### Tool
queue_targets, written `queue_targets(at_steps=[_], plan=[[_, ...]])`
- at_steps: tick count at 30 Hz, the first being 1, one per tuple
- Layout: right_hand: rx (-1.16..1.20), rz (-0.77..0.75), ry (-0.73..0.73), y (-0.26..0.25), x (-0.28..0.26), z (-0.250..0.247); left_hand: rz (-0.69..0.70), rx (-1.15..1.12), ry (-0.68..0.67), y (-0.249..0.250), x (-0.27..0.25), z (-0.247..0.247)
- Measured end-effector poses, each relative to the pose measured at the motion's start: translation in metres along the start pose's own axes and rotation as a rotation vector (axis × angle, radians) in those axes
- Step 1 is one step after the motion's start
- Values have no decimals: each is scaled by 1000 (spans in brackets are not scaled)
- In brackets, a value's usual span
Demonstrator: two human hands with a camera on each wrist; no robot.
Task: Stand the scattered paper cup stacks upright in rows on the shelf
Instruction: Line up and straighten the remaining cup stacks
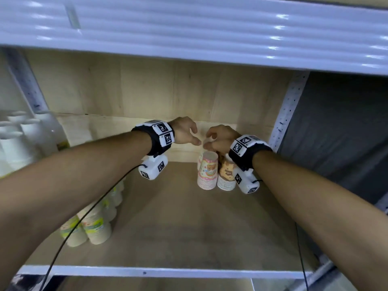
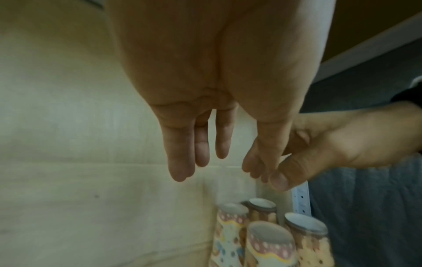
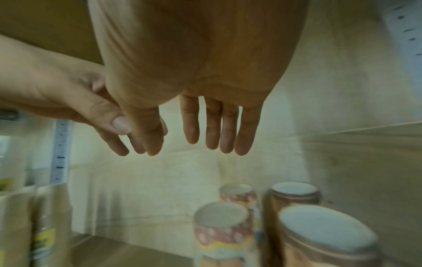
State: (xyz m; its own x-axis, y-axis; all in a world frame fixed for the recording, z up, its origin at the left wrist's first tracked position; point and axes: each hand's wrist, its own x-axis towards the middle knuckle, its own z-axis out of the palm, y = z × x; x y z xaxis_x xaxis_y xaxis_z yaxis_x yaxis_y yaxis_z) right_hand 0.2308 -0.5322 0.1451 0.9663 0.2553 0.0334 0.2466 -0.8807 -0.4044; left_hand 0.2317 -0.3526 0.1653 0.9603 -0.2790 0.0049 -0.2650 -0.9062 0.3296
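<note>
**Both hands hover empty above four upright cup stacks at the shelf's back right corner**

Four stacks of paper cups stand upside down, bases up, in a tight two-by-two block near the back right corner of the shelf (image 1: pixel 189 238). The front pink stack (image 1: pixel 207 172) carries a bear and rainbow print; just beside it, toward the right edge, is the front brown stack (image 1: pixel 226 175). Behind them stand a second pink stack (image 2: pixel 230 227) and a second brown stack (image 2: pixel 262 209), seen best from the wrist views.

The left hand (image 1: pixel 184 131) and the right hand (image 1: pixel 220 138) hang above this block, close to each other, thumbs nearly meeting. Both are empty. The fingers (image 2: pixel 180 159) of the left hand point down, loosely extended, clear of the cup bases. The right hand's fingers (image 3: pixel 213 126) also hang straight and slightly spread, touching nothing.

Along the left edge of the shelf, green-printed stacks (image 1: pixel 94 225) stand upright in a row running from front toward the back. Beyond the perforated left post, white cups (image 1: pixel 14 141) stand on a neighbouring shelf bay. A black cable (image 1: pixel 84 215) runs from the left wrist camera across the green stacks.
</note>
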Motion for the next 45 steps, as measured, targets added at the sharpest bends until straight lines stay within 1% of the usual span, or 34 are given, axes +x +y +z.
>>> queue_targets(at_steps=[4,7,10,14,18,23,26,29,35,45], plan=[[6,-67,-9,-45,6,6,-76,57,0,-23,-30,-38],[19,-114,-27,-84,7,15,-158,68,5,-49,-59,-60],[25,-176,-56,-129,1,30,-244,63,-33,-77,-92,-77],[41,-303,-114,-185,-11,53,-338,61,-81,-112,-137,-96],[14,-416,-189,-227,-28,70,-415,8,-82,-143,-177,-104],[-59,-510,-329,-266,-54,93,-452,-31,-142,-168,-216,-90],[-123,-507,-369,-277,-65,107,-467,-57,-186,-173,-230,-77],[-146,-523,-371,-280,-70,118,-474,-74,-220,-175,-240,-65],[-168,-529,-401,-281,-74,122,-460,-71,-241,-180,-249,-52],[-164,-512,-378,-283,-74,128,-429,-68,-201,-179,-253,-39]])
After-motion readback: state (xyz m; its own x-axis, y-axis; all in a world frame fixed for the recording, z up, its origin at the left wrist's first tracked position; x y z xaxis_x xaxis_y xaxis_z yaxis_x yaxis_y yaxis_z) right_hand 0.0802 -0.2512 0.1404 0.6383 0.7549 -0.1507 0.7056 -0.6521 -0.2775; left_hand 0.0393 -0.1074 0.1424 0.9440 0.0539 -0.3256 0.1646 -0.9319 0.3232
